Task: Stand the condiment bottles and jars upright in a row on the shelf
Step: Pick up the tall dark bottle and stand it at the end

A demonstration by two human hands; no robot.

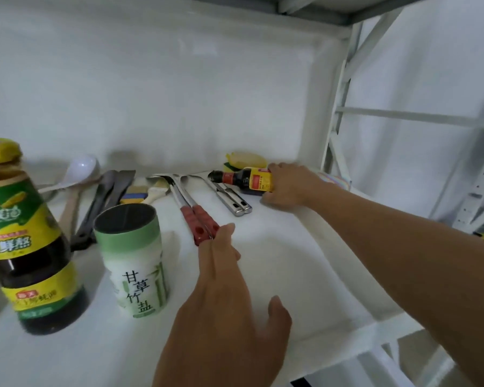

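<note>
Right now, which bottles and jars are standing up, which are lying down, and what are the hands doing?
Big sauce bottle: standing upright, lid on.
Salt jar: standing upright beside it.
Small sauce bottle: lying on its side, cap on.
Right hand: fingers wrapped round the small sauce bottle's base.
Left hand: open and empty, fingertips by the red-handled utensils.

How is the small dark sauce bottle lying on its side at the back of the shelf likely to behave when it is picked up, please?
The small sauce bottle is round and lying flat, so it would probably roll if released. The right hand covers its base, suggesting it is light. It looks glossy, perhaps slippery.
</note>
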